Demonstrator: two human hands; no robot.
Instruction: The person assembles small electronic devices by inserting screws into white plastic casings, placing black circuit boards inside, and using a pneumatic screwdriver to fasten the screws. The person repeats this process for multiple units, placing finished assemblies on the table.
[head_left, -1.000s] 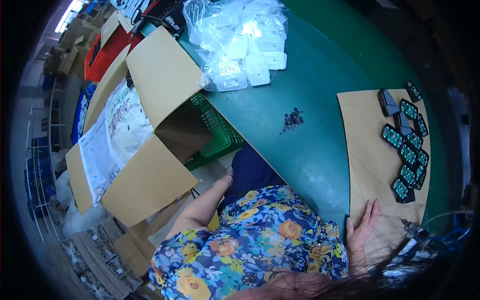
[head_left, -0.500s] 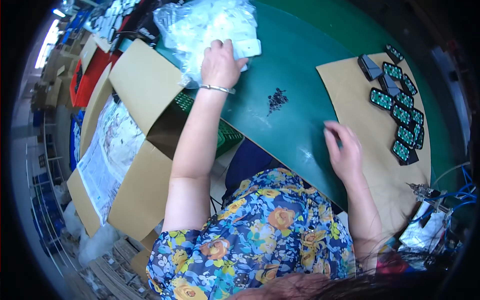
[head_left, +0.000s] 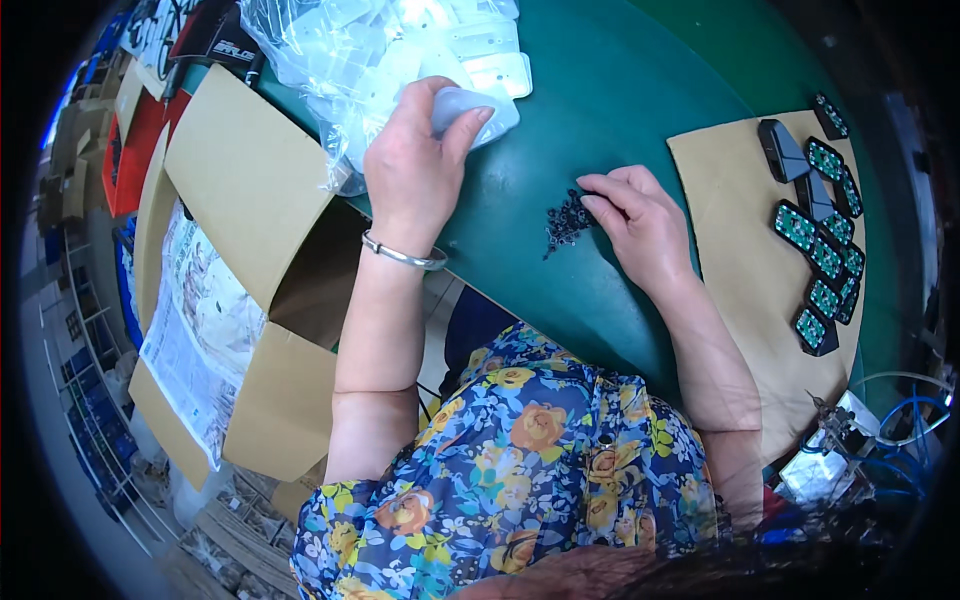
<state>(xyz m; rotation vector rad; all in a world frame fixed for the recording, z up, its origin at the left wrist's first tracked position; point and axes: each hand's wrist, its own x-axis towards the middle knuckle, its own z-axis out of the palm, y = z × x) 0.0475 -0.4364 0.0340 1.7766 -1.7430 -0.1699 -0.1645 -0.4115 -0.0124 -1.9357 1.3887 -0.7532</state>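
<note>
My left hand (head_left: 412, 160) grips a translucent white plastic cover (head_left: 492, 112), thumb on top and the fingers partly hidden behind it. Just beyond lies a clear plastic bag (head_left: 290, 50) with several similar white covers (head_left: 480, 40) spilling from it. My right hand (head_left: 648, 228) is at the right edge of a small heap of tiny black parts (head_left: 566, 222). Its thumb and forefinger are pinched together, and whatever is between them is too small to make out.
On the right, a cardboard sheet (head_left: 725, 240) carries several black housings with green circuit boards (head_left: 796, 224). A metal fixture with blue tubes (head_left: 840, 430) stands at the lower right. Left of the green table (head_left: 590, 310) is an open carton (head_left: 245, 190); a red bin (head_left: 130, 150) lies farther back.
My left hand has picked up a white cover and drawn it nearer. My right hand has moved up and left to the black parts, its fingers closing into a pinch.
</note>
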